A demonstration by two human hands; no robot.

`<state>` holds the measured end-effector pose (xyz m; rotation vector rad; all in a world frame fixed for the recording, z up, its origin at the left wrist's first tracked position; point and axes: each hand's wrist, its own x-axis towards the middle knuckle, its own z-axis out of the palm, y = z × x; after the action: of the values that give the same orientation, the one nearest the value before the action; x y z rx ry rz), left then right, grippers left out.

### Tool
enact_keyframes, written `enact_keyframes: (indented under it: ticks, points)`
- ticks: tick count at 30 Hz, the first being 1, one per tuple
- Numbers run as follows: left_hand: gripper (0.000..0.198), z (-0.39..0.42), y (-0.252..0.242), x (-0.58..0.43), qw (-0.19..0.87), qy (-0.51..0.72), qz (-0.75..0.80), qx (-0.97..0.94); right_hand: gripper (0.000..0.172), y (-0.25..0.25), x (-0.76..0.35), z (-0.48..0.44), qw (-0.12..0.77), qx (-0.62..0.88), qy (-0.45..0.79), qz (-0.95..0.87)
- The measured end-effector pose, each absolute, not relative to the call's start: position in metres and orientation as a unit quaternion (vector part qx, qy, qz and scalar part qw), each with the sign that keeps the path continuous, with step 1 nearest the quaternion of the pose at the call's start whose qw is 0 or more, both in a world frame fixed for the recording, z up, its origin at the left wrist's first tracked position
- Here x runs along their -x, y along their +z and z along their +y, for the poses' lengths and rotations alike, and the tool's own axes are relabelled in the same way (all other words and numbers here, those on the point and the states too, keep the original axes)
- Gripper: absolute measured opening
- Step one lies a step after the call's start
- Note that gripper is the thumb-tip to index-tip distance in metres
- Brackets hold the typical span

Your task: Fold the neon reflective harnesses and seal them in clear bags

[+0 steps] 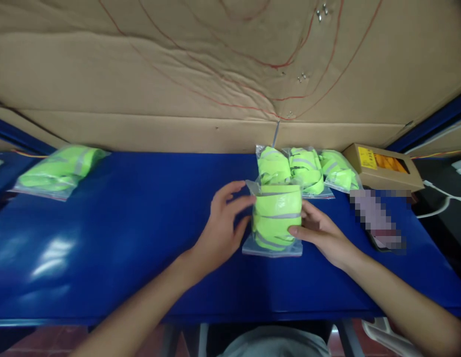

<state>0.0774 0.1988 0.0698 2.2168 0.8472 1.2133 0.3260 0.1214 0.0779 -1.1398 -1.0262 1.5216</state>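
A clear plastic bag holding a folded neon-green reflective vest (pixel 277 218) lies on the blue table (pixel 122 238) in front of me. My left hand (pixel 221 230) touches the bag's left edge, thumb and fingers pinching the top corner. My right hand (pixel 321 233) rests against the bag's right side, thumb pressed on the vest. Both hands hold the bag between them.
Three more bagged green vests (pixel 303 168) lie in a row just behind, against the cardboard wall (pixel 215 74). Another bagged vest (pixel 59 171) sits at the far left. A tan box (pixel 382 166) stands at the right, with a white cable (pixel 444 198) beyond it.
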Motion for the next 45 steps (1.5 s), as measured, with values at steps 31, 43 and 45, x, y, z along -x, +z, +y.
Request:
enact_keyframes:
  ticks: [31,43,45]
  points:
    - [0.048,0.297,0.081,-0.072,0.603,0.390,0.539,-0.439,0.051,0.065,-0.325,0.115,0.424,0.512,0.575,-0.477]
    - [0.038,0.317,0.067,-0.108,0.449,0.360,0.590,-0.567,0.045,0.066,-0.324,0.119,0.419,0.522,0.560,-0.488]
    - [0.039,0.321,0.071,-0.106,0.403,0.354,0.607,-0.586,0.046,0.066,-0.325,0.119,0.414,0.519,0.560,-0.495]
